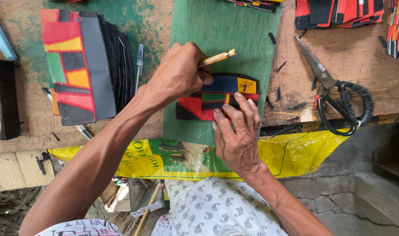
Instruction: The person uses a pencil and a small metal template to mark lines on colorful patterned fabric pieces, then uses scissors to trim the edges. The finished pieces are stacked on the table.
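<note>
A small patchwork piece (pixel 217 98) of red, green, black, blue and yellow panels lies on a green board (pixel 225 35). My left hand (pixel 180 74) is shut on a thin yellow-handled tool (pixel 217 57), its tip hidden under my fingers at the piece's top left edge. My right hand (pixel 239 131) presses flat on the piece's lower right, fingers spread over it.
A stack of stitched patchwork pieces (pixel 84 65) stands at the left, with a pen (pixel 139 61) beside it. Black-handled scissors (pixel 335 91) lie at the right. More coloured pieces (pixel 339 13) sit at the back right. A yellow sack (pixel 295 150) hangs over the wooden bench edge.
</note>
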